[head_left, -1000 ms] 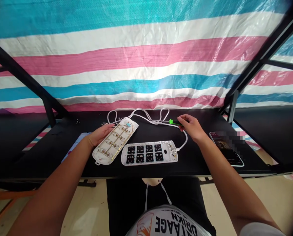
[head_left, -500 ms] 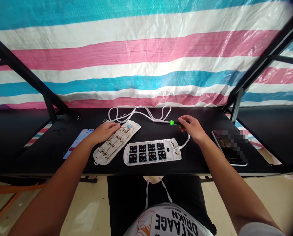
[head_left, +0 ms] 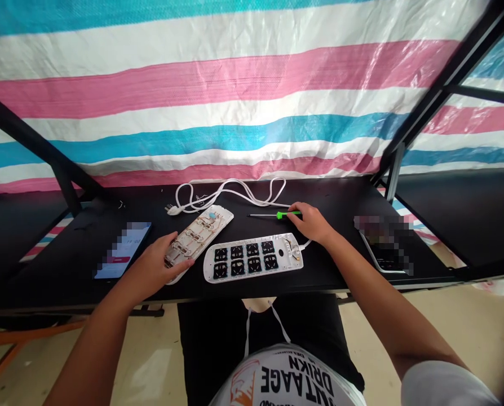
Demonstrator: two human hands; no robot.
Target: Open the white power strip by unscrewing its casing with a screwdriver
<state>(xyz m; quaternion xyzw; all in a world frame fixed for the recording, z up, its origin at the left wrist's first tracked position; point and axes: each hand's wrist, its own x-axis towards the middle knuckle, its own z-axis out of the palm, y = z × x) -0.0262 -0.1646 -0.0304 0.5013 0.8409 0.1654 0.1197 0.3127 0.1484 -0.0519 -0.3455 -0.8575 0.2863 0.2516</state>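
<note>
My left hand (head_left: 157,265) spans the near end of one half of an opened power strip (head_left: 199,234), thumb on one edge and fingers on the other. Metal contact strips and a small blue part show on that half. In my right hand (head_left: 313,220) is the green-and-black handle of a screwdriver (head_left: 281,215), its shaft pointing left over the table. The other power strip half (head_left: 246,261) lies in front of me, open side up, with several black socket inserts in two rows and wires at its right end.
A white power cord (head_left: 239,193) loops along the back of the black table (head_left: 159,211), its plug (head_left: 173,210) at the left. One phone (head_left: 123,254) lies at the left and another phone (head_left: 379,248) at the right. Striped plastic sheeting hangs behind between black metal posts.
My left hand has slid from the far part of the contact-strip half to its near end, now gripping across it. The screwdriver has come into view lower and further left, its shaft showing.
</note>
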